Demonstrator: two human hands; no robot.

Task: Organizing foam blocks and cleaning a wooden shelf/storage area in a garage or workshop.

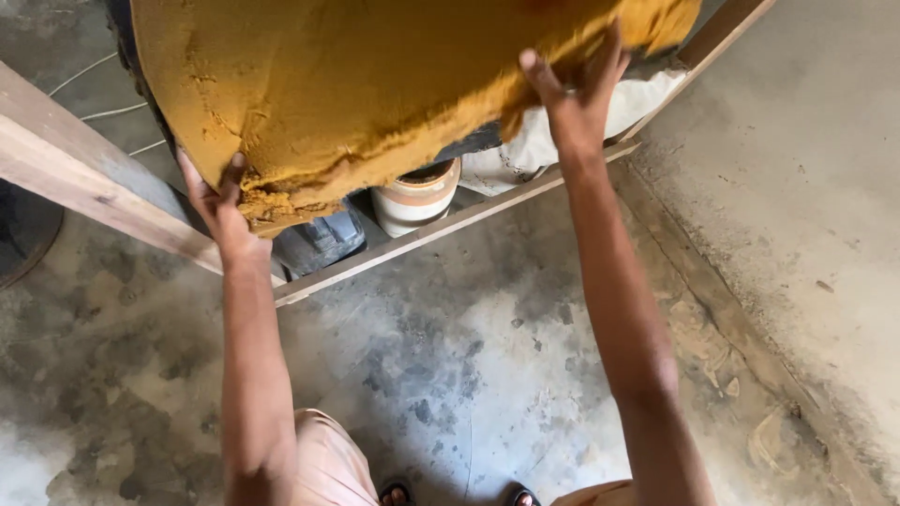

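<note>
Head view: both hands, left hand (217, 201), right hand (579, 94), grip ochre mat (356, 84); white sack (544, 141) beneath.

The big mat (375, 84) looks coarse, fuzzy, mustard-coloured fibre. The frame (84, 178) is bare, matt wood. The floor (469, 356) is rough, blotchy concrete.

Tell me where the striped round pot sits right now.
In the head view, the striped pot stands centre frame behind the wooden rail, under the mustard-yellow sheet's lower edge, between both hands.
</note>
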